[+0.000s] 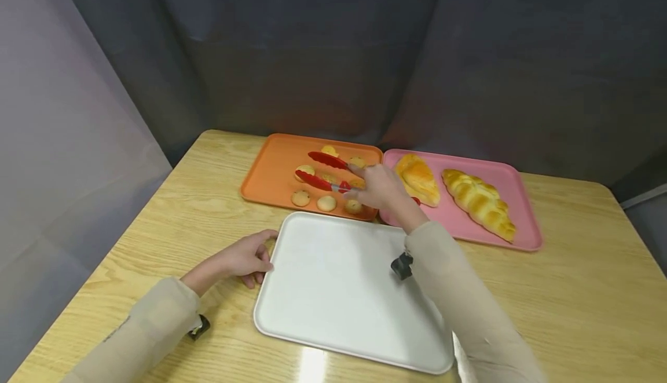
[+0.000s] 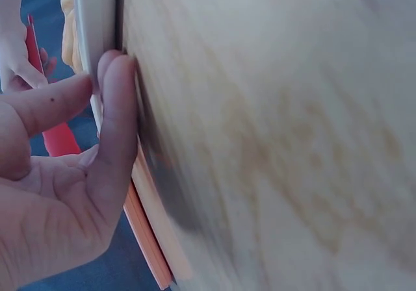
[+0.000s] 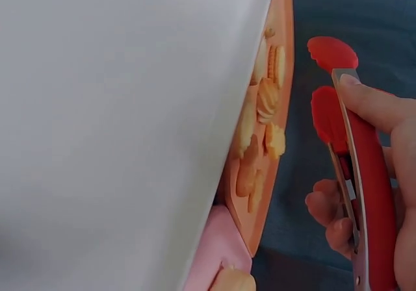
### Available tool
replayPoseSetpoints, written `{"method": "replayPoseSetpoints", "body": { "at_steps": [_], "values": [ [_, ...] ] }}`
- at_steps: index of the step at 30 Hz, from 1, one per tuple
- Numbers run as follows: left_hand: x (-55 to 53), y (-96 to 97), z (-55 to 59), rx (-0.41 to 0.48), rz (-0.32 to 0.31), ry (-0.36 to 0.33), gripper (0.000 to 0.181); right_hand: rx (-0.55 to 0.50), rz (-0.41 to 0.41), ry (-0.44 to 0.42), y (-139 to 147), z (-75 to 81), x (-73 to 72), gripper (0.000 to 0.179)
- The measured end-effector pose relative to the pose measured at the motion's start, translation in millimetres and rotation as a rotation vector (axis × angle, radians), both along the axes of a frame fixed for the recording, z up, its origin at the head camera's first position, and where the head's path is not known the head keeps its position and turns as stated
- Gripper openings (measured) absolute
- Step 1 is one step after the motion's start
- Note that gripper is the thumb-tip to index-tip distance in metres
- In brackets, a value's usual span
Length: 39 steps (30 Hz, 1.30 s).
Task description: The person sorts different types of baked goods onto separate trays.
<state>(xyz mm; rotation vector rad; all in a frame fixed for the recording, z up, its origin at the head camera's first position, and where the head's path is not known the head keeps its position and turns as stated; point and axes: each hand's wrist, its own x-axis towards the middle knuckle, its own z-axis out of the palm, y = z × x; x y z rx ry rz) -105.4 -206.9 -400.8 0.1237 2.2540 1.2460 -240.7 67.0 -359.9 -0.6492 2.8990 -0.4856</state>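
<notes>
A white tray [image 1: 344, 290] lies in the middle of the table. My left hand [image 1: 247, 258] pinches its left rim between thumb and curled fingers, which the left wrist view shows close up. In my right hand [image 1: 380, 186] I hold red tongs [image 1: 315, 180] with metal arms; their two red tips stand apart with nothing between them. The tongs hover over an orange tray [image 1: 278, 166] that bears several small cookies [image 1: 326, 203]. In the right wrist view the tongs [image 3: 370, 193] appear beside the cookies [image 3: 268, 99]. My hand and the tongs cover part of the cookies.
A pink tray [image 1: 521, 221] adjoins the orange one on the right, holding a golden pastry [image 1: 417, 180] and a braided loaf [image 1: 479, 203]. All the trays rest on a wooden table [image 1: 573, 302]. Dark cloth [image 1: 312, 53] hangs behind its far edge.
</notes>
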Motion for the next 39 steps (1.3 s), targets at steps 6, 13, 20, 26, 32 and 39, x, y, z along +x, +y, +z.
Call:
{"method": "replayPoseSetpoints", "body": {
  "at_steps": [6, 13, 20, 26, 32, 39],
  "values": [
    [0.6, 0.2, 1.7, -0.004, -0.003, 0.001, 0.066, -0.007, -0.009, 0.038, 14, 5.2, 17.8, 0.075],
    [0.4, 2.0, 1.4, -0.003, -0.007, 0.003, 0.065, -0.015, 0.014, 0.119, 35, 13.5, 41.0, 0.074],
    [0.9, 1.0, 1.2, -0.008, -0.001, 0.001, 0.065, -0.07, 0.079, 0.222, 58, 18.3, 63.2, 0.073],
    [1.8, 0.6, 4.2, -0.001, -0.014, 0.005, 0.065, -0.126, 0.107, 0.236, 74, 22.8, 79.7, 0.073],
    [2.5, 0.3, 5.5, 0.003, -0.015, 0.007, 0.066, -0.117, 0.09, 0.264, 86, 27.7, 95.2, 0.074],
    [1.3, -0.4, 0.1, 0.006, -0.005, 0.002, 0.065, -0.098, 0.052, 0.288, 101, 30.4, 115.5, 0.074]
  ]
}}
